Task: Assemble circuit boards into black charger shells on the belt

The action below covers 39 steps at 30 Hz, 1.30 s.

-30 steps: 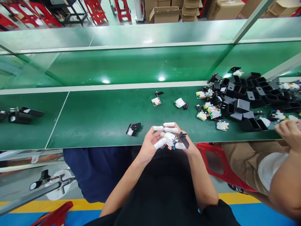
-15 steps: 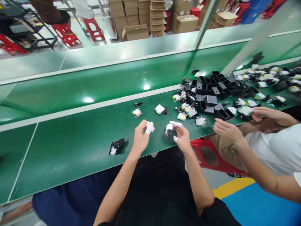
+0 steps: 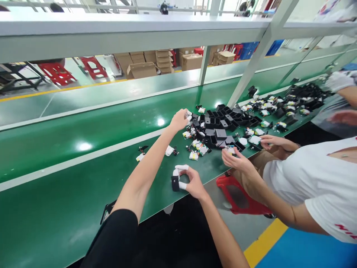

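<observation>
Small black part (image 3: 175, 184), held in right grip (image 3: 194, 183), at fingertips (image 3: 182, 185)

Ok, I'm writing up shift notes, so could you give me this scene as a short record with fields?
Left hand: at the left end of a heap of black boxes; grip unclear
Right hand: holding a small part with a black plate
Finger covers: white, both hands
Surface: green table
Loose nearby: circuit boards
Neighbour, right side: one hand holding a board
Seat: red stool
</observation>
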Available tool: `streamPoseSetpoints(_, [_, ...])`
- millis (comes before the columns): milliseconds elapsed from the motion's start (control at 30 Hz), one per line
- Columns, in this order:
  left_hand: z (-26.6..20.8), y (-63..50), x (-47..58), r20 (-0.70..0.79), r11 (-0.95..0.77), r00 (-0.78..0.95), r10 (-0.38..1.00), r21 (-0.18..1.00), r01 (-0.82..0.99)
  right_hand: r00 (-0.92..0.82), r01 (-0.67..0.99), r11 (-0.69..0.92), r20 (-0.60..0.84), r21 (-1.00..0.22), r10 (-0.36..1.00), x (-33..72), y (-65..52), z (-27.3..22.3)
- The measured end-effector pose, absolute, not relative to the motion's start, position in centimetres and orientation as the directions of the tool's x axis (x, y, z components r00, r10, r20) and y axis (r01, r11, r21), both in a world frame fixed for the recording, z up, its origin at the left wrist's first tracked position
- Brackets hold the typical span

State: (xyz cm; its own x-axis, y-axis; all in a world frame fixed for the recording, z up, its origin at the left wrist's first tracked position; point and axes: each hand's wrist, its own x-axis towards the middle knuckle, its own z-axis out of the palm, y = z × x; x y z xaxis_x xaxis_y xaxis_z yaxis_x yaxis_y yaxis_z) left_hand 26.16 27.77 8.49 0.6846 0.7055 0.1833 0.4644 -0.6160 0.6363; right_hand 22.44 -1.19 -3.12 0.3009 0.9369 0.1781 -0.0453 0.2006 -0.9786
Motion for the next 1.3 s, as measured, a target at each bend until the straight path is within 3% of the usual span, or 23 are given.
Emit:
streamPoseSetpoints(467, [7.9, 28.5, 39.3, -0.026, -0.861, 0.948, 0.317, 0.411, 0.299, 0.3, -0.014, 0.159, 0.148, -0.987, 0.942, 22.2, -1.0, -3.1])
streamPoseSetpoints(967, [5.4, 25.6, 41.4, -0.023, -0.967, 0.973, 0.23, 0.105, 0.231, 0.306, 0.044, 0.145, 0.151, -0.988, 0.94, 22.0, -1.0, -2.8])
streamPoseSetpoints(1300, [4.9, 26.1, 42.4, -0.054, -0.983, 0.982, 0.183, 0.023, 0.185, 0.316, 0.039, 0.143, 0.148, -0.989, 0.937, 21.7, -1.1, -3.9])
